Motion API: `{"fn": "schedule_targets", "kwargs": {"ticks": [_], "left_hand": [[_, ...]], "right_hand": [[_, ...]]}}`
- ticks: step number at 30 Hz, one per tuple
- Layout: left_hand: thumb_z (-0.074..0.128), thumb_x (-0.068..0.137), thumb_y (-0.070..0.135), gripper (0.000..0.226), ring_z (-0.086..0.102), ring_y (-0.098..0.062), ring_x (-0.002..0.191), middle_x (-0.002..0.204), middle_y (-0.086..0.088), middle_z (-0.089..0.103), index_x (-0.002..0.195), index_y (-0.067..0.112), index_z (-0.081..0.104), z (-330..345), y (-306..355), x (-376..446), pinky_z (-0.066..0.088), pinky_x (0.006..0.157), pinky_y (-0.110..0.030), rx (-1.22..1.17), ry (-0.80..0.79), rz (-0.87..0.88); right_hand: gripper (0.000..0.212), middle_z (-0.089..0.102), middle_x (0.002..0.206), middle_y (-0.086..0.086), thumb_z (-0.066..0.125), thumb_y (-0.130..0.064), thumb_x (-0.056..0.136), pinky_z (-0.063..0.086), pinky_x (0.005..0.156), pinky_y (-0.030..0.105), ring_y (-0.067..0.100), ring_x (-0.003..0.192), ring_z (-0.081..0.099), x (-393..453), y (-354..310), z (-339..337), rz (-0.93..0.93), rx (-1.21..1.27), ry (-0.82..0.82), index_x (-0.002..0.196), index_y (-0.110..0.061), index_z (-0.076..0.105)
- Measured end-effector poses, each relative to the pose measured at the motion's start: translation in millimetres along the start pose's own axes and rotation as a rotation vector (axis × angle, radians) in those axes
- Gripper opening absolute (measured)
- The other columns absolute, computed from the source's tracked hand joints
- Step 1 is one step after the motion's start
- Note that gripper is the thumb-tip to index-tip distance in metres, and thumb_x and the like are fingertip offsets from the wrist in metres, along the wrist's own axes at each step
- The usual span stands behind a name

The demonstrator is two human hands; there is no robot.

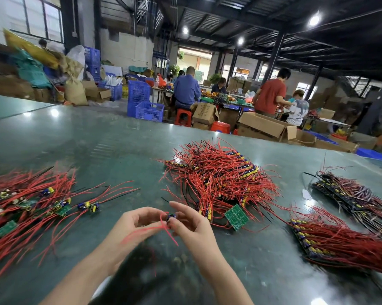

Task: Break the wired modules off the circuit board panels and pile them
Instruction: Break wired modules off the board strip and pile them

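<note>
Green table (119, 139) | module (171, 216) pinched between both hands' fingers (178, 223)

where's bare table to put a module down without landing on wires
Bare table beyond the left pile, left of the middle heap. Also near the front edge, right of the right hand. Crowded: far right, around the stacked panels.

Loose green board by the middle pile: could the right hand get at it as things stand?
Probably yes. The green board lies bare at the pile's near edge, just beside the right hand, nothing between. But that hand pinches a small wired module with the left hand.
</note>
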State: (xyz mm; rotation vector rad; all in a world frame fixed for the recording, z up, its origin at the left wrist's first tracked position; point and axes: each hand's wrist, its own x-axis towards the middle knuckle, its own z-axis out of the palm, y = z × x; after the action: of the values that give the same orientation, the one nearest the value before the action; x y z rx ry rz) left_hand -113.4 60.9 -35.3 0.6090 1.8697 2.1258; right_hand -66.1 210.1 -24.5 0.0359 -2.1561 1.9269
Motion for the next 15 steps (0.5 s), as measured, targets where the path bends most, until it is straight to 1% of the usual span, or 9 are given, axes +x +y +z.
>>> {"fn": "schedule_targets", "kwargs": {"ticks": [2, 4, 5, 7, 9, 11, 13, 14, 15], "left_hand": [[0.073, 0.063, 0.016, 0.029, 0.066, -0.008, 0.075, 0.085, -0.01, 0.074, 0.09, 0.004, 0.069, 5.5, 3.5, -0.8, 0.05, 0.065, -0.013, -0.009, 0.012, 0.009], [0.071, 0.064, 0.018, 0.029, 0.066, -0.006, 0.071, 0.082, -0.008, 0.074, 0.09, 0.004, 0.068, 9.1, 6.4, -1.3, 0.049, 0.062, -0.012, -0.028, 0.024, 0.015], [0.069, 0.066, 0.019, 0.027, 0.067, -0.006, 0.071, 0.081, -0.006, 0.074, 0.09, 0.005, 0.068, 9.6, 8.1, -1.6, 0.049, 0.061, -0.012, -0.034, 0.031, 0.015], [0.062, 0.079, 0.021, 0.019, 0.065, -0.007, 0.068, 0.074, -0.003, 0.072, 0.091, 0.008, 0.069, 6.9, 9.4, -0.4, 0.049, 0.061, -0.014, -0.015, 0.067, 0.016], [0.055, 0.091, 0.015, 0.014, 0.056, -0.012, 0.062, 0.062, -0.002, 0.064, 0.089, 0.011, 0.069, -0.2, 6.2, 2.2, 0.045, 0.062, -0.02, 0.081, 0.129, 0.022], [0.053, 0.093, 0.008, 0.019, 0.05, -0.014, 0.053, 0.052, -0.003, 0.056, 0.085, 0.012, 0.069, -4.6, 0.8, 4.8, 0.039, 0.059, -0.024, 0.216, 0.142, 0.027], [0.058, 0.091, 0.007, 0.019, 0.045, -0.009, 0.041, 0.043, -0.001, 0.052, 0.078, 0.016, 0.068, -2.4, -3.6, 4.9, 0.035, 0.049, -0.019, 0.344, 0.101, 0.022], [0.063, 0.088, 0.01, 0.016, 0.043, -0.007, 0.037, 0.041, 0.0, 0.052, 0.075, 0.019, 0.069, 0.5, -3.8, 3.1, 0.034, 0.045, -0.017, 0.394, 0.065, 0.028], [0.07, 0.084, 0.014, 0.013, 0.043, -0.005, 0.038, 0.042, -0.001, 0.054, 0.074, 0.023, 0.069, 3.5, -2.5, 0.9, 0.034, 0.045, -0.017, 0.425, 0.028, 0.052]], "right_hand": [[0.037, 0.058, 0.081, -0.004, 0.059, 0.0, 0.087, 0.049, 0.072, 0.021, 0.009, 0.073, 0.056, -0.8, -1.4, -0.2, 0.001, -0.01, -0.023, 0.103, -0.033, 0.065], [0.036, 0.058, 0.079, -0.005, 0.059, 0.001, 0.087, 0.047, 0.072, 0.019, 0.005, 0.07, 0.054, -1.9, -4.5, -1.1, -0.007, 0.002, -0.039, 0.101, -0.032, 0.067], [0.035, 0.058, 0.078, -0.006, 0.059, 0.001, 0.087, 0.046, 0.071, 0.019, 0.005, 0.07, 0.054, -2.3, -6.0, -1.9, -0.011, 0.02, -0.039, 0.099, -0.03, 0.068], [0.037, 0.056, 0.073, -0.01, 0.059, 0.004, 0.086, 0.046, 0.069, 0.02, 0.005, 0.068, 0.053, -2.2, -8.5, -4.4, -0.009, 0.059, -0.017, 0.101, -0.028, 0.068], [0.042, 0.056, 0.07, -0.008, 0.055, 0.009, 0.085, 0.045, 0.063, 0.019, 0.007, 0.063, 0.053, -0.1, -9.7, -8.1, 0.021, 0.186, 0.009, 0.109, -0.024, 0.064], [0.045, 0.059, 0.07, 0.0, 0.049, 0.014, 0.084, 0.044, 0.056, 0.019, 0.009, 0.058, 0.054, 2.7, -10.6, -12.3, 0.062, 0.44, 0.021, 0.114, -0.017, 0.06], [0.043, 0.06, 0.074, 0.004, 0.05, 0.012, 0.082, 0.046, 0.055, 0.02, 0.012, 0.06, 0.057, 3.8, -11.7, -15.6, 0.049, 0.615, 0.021, 0.117, -0.011, 0.06], [0.042, 0.06, 0.076, 0.004, 0.051, 0.01, 0.081, 0.048, 0.056, 0.02, 0.012, 0.063, 0.058, 3.8, -12.3, -16.6, 0.036, 0.63, 0.022, 0.117, -0.011, 0.062], [0.041, 0.059, 0.078, 0.004, 0.052, 0.01, 0.081, 0.05, 0.059, 0.021, 0.013, 0.066, 0.058, 3.9, -11.8, -17.5, 0.028, 0.597, 0.024, 0.112, -0.012, 0.066]]}}
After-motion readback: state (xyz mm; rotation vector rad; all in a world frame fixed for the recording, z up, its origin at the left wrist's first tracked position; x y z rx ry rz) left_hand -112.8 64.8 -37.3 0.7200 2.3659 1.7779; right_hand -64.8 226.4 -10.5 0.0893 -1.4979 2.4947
